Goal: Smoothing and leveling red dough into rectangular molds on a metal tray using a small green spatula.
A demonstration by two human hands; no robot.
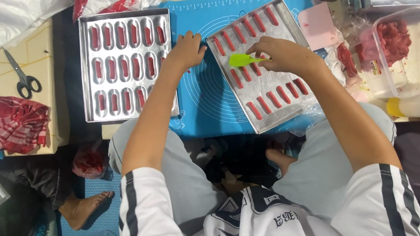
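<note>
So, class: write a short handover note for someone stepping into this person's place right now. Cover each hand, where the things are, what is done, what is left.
Left hand: rests on the near-left edge of the tilted metal mould tray, steadying it; holds nothing.
Right hand: holds a green spatula over the tray's middle.
Second mould tray lies to the left on the blue mat, all slots filled with red paste.
Done: most slots of the tilted tray look filled.
Left: the few slots by the spatula, partly hidden. More red paste sits in the clear tub on the right.
</note>
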